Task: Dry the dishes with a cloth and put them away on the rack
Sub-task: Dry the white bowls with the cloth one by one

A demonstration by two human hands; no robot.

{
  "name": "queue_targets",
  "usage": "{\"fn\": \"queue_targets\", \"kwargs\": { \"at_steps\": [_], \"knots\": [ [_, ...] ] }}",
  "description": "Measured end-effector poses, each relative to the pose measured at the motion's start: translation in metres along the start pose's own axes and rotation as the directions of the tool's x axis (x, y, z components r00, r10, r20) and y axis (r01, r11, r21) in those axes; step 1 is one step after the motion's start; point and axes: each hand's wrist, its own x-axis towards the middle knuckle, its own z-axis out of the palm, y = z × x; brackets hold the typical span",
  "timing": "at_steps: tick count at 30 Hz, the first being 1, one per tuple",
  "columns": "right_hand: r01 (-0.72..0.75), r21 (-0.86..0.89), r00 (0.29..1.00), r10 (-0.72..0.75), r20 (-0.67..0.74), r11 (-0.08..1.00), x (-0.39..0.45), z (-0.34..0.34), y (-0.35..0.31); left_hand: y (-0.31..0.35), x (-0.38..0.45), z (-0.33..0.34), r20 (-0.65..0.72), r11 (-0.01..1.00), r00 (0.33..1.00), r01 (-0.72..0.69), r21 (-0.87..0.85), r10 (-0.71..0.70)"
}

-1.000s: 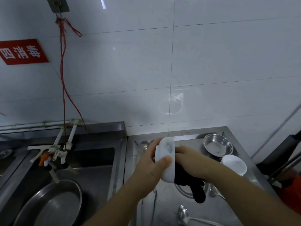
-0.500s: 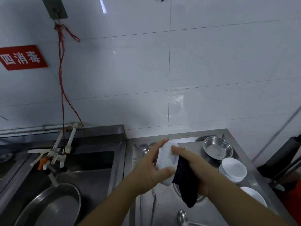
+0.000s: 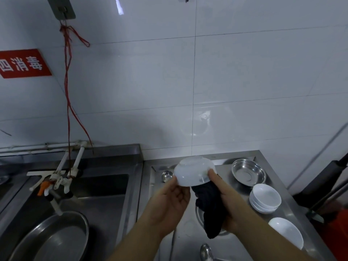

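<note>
I hold a white bowl point(image 3: 193, 171) upside down above the steel counter point(image 3: 278, 187), its foot ring turned up and away from me. My left hand point(image 3: 170, 201) grips its near left rim from below. My right hand point(image 3: 227, 199) holds a black cloth point(image 3: 210, 208) in its palm and touches the bowl's right rim with a fingertip. The cloth hangs down under the bowl. No rack is in view.
On the counter to the right: a steel dish point(image 3: 248, 174), a stack of white bowls point(image 3: 265, 197), another white bowl point(image 3: 286, 235). A small steel cup point(image 3: 167, 176) and a ladle point(image 3: 206, 251) lie nearby. At left, a sink point(image 3: 105, 189) with taps point(image 3: 56, 182) and a steel basin point(image 3: 49, 240).
The bowl has turned from on edge to upside down and lifted a little. My right hand with the cloth has come off the bowl's inside and now sits below its right rim.
</note>
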Motion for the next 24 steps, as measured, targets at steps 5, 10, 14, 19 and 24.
{"fn": "queue_targets", "kwargs": {
  "at_steps": [5,10,14,19,24],
  "knots": [
    [-0.079,-0.146,0.995,0.069,-0.069,0.986,0.0,-0.009,0.018,0.02,0.007,0.013,-0.016,0.982,0.984,-0.176,-0.062,0.175],
    [0.097,-0.071,0.984,-0.106,-0.14,0.993,0.001,-0.016,0.001,0.04,0.006,0.009,-0.084,0.946,0.943,-0.316,0.078,0.322],
    [0.346,-0.333,0.902,-0.409,-0.14,0.877,0.003,-0.005,-0.028,0.031,0.002,0.009,-0.081,0.867,0.946,-0.251,0.431,0.314],
    [0.571,-0.671,0.745,-0.642,0.181,0.473,0.004,0.009,-0.024,0.009,-0.006,0.027,0.118,0.791,0.971,-0.236,0.564,0.206],
    [0.702,-0.692,0.658,-0.526,0.539,0.169,0.001,-0.002,-0.011,0.018,-0.012,0.02,0.294,0.766,0.942,-0.309,0.563,0.164]
  ]
}}
